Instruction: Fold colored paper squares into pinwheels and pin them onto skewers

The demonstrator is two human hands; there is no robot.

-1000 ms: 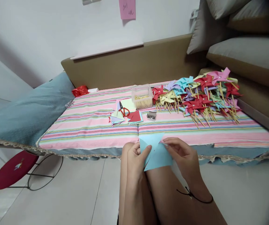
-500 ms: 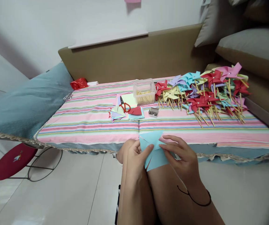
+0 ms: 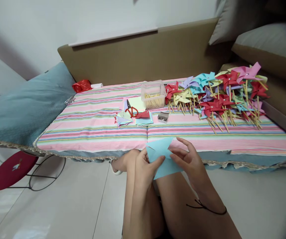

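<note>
Left hand: the left hand pinches the left side of the paper, thumb laid on top, fingers behind.
Right hand: the right hand meets the paper's right side with thumb and fingertips, index finger raised; whether they grip it cannot be told. A thin black cord circles the wrist.
Paper: a light-blue paper square, slit inward from a corner, is held between both hands above the legs, in front of the sofa.
Nearest on the sofa: on pink striped cloth, scissors with orange-red handles lie on coloured paper pieces; just to the right is a small open box of metal bits.
Behind these: a clear plastic container of thin wooden sticks.
To the right: a heap of pinwheels in red, blue, yellow, purple and pink, on sticks.
Far left: a red plastic bag beside a white roll.
Floor: a round, dark-red stool stands at left on pale tiles.
</note>
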